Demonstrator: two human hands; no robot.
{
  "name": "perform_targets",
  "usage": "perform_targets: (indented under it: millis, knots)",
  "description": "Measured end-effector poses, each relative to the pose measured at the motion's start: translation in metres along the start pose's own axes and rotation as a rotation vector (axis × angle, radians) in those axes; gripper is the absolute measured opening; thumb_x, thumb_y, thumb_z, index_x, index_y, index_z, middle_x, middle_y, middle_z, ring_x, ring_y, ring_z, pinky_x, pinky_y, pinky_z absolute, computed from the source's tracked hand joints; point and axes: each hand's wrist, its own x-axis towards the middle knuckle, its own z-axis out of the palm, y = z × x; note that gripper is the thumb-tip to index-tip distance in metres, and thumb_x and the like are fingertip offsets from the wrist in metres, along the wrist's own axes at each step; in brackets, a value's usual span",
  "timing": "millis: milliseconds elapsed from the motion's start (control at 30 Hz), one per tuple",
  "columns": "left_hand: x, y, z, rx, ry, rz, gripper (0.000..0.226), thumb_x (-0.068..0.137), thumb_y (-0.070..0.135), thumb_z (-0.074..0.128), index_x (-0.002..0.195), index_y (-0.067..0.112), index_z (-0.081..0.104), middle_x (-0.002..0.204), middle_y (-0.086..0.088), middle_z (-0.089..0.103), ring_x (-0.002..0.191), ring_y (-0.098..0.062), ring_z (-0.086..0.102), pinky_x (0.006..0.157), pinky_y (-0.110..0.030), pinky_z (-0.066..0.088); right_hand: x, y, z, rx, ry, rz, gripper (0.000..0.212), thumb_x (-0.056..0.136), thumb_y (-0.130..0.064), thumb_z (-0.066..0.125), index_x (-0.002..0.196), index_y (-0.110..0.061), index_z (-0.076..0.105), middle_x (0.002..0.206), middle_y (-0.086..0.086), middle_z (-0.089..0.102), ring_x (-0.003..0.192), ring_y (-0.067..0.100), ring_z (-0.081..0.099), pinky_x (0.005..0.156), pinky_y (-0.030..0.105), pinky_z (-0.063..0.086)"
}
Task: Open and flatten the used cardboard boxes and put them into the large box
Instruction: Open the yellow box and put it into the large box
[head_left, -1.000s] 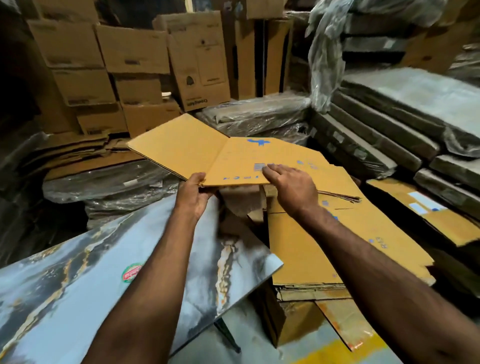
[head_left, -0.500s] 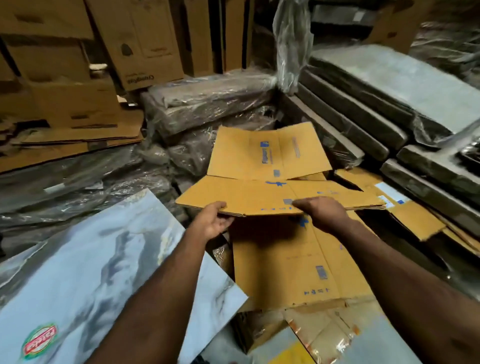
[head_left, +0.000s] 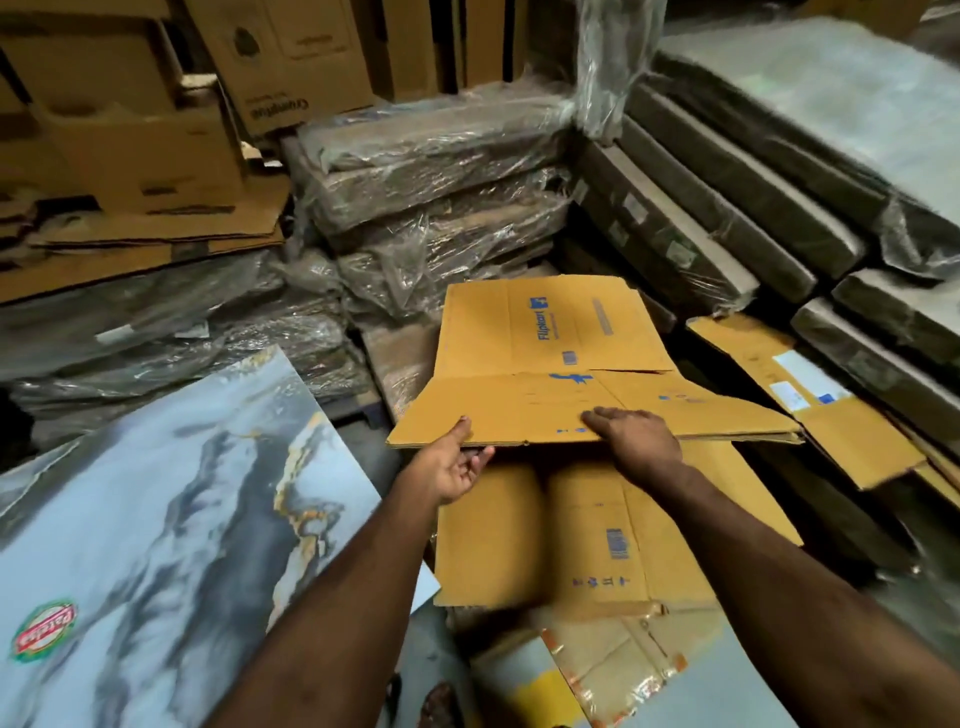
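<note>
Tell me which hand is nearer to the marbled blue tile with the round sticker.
Left. The left hand grips the near edge of the flattened cardboard box just beside the marbled tile. The right hand rests on top of the box, further from the tile.

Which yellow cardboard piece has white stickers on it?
The flattened box on the right, beside the wrapped stacks. It carries white labels. The one both hands hold and the one lying under it show only blue print.

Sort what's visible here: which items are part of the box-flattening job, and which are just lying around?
Job:
- flattened box, gripped by left hand, right hand on top
- flattened cardboard pile beneath

Lying about:
- marble-pattern tile
- plastic-wrapped stacks
- brown cartons behind
</note>
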Motion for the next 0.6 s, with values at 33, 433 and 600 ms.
perform_targets:
  millis: [33,433,600]
  knots:
    - [-0.002,-0.006,0.003,-0.026,0.027,0.010,0.019,0.099,0.034,0.056,0.105,0.016,0.052,0.110,-0.015,0.062,0.046,-0.015,0.067,0.037,-0.014,0.044,-0.002,0.010,0.002,-0.005,-0.003,0.016,0.062,0.095,-0.004,0.046,0.150,-0.030,0.035,0.155,-0.003,0.041,0.138,0.018,0.043,0.108,0.035,0.037]
    - [-0.012,-0.103,0.010,-0.087,0.229,-0.071,0.036,0.108,0.013,0.037,0.138,-0.006,0.041,0.142,-0.021,0.051,0.132,-0.031,0.051,0.095,-0.036,0.047,-0.053,0.034,0.084,0.044,-0.143,-0.048,0.068,0.092,-0.005,0.053,0.151,-0.023,0.027,0.158,0.003,0.031,0.145,0.025,0.029,0.112,0.039,0.031]
    - [-0.036,-0.135,0.009,0.272,0.192,-0.103,0.024,0.105,0.027,0.043,0.116,0.008,0.052,0.112,-0.014,0.064,0.108,-0.027,0.062,0.081,-0.036,0.052,-0.084,0.017,0.105,0.116,-0.341,-0.063,0.060,0.091,-0.012,0.059,0.147,-0.023,0.038,0.143,0.003,0.051,0.125,0.027,0.053,0.098,0.041,0.049]
